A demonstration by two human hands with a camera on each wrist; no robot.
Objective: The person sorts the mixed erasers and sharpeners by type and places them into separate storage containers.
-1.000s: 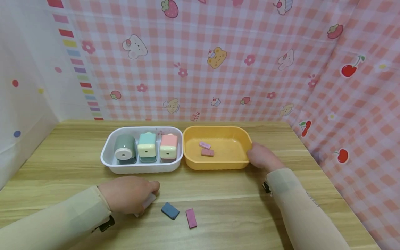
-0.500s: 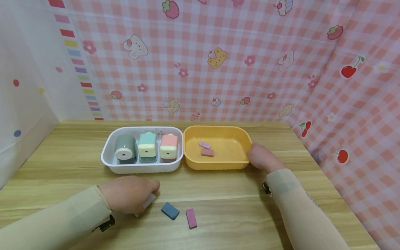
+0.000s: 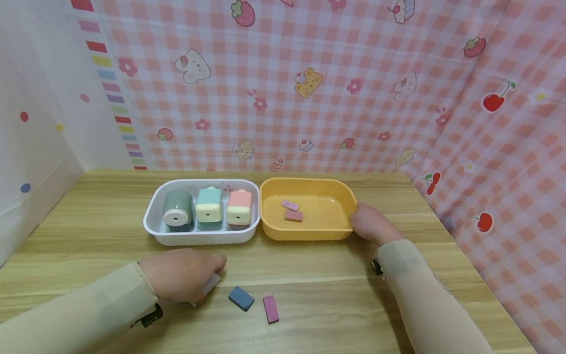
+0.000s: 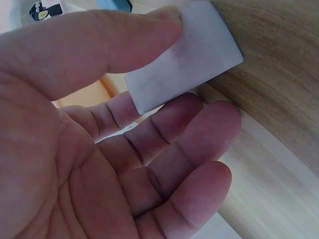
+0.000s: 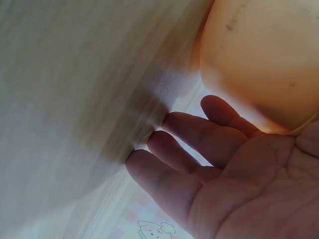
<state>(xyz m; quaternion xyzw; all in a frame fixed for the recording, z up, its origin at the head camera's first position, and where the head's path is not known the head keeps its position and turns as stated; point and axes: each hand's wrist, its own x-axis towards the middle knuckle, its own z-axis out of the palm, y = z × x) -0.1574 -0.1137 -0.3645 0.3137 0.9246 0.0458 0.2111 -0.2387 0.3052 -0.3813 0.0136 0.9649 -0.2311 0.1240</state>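
In the head view my left hand (image 3: 179, 275) is low over the table, left of the middle. Its thumb and fingers pinch a white eraser (image 4: 189, 57), whose broad face shows in the left wrist view. To its right lie a dark blue eraser (image 3: 241, 298) and a magenta eraser (image 3: 271, 309). My right hand (image 3: 371, 222) holds the right end of a yellow tray (image 3: 307, 235); its thumb is hidden in the right wrist view, and several fingertips meet the table. Inside the tray are a light pink eraser (image 3: 290, 205) and a darker pink eraser (image 3: 294, 216).
A white tray (image 3: 201, 239) stands against the yellow one. It holds a grey-green pencil sharpener (image 3: 178, 209), a mint-and-cream sharpener (image 3: 209, 207) and a pink-and-cream sharpener (image 3: 239, 209). Behind the wooden table (image 3: 318, 280) hangs a pink checked cloth (image 3: 283, 113).
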